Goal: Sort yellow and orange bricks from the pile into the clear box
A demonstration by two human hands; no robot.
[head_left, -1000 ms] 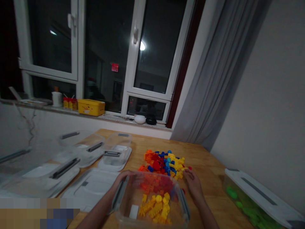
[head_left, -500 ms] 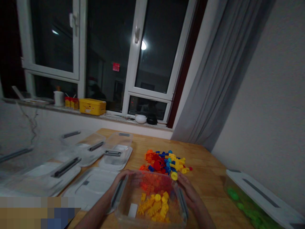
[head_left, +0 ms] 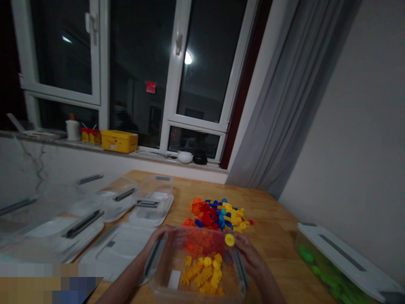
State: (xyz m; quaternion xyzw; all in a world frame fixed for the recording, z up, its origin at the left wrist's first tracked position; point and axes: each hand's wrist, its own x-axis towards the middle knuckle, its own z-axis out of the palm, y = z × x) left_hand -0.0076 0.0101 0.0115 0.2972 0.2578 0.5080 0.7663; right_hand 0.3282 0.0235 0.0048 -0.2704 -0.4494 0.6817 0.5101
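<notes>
A clear plastic box (head_left: 164, 283) with grey side latches sits on the wooden table right in front of me, holding several yellow blocks (head_left: 204, 274). My left hand (head_left: 160, 240) is closed on the box's far left rim. My right hand (head_left: 249, 255) is at the box's far right corner, pinching a round yellow piece (head_left: 229, 240) just over the rim. Beyond the box lies a heap of red, orange, blue and yellow blocks (head_left: 217, 213).
Several empty clear boxes with lids (head_left: 152, 204) stand on the table's left half, and a white lid (head_left: 118, 249) lies beside my box. A lidded box of green pieces (head_left: 329, 264) sits at the right edge. Behind are a window sill with a yellow tin (head_left: 119, 141) and a grey curtain.
My right hand came back from the heap to the box's right corner, now with a round yellow piece in its fingers. My left hand stayed on the rim.
</notes>
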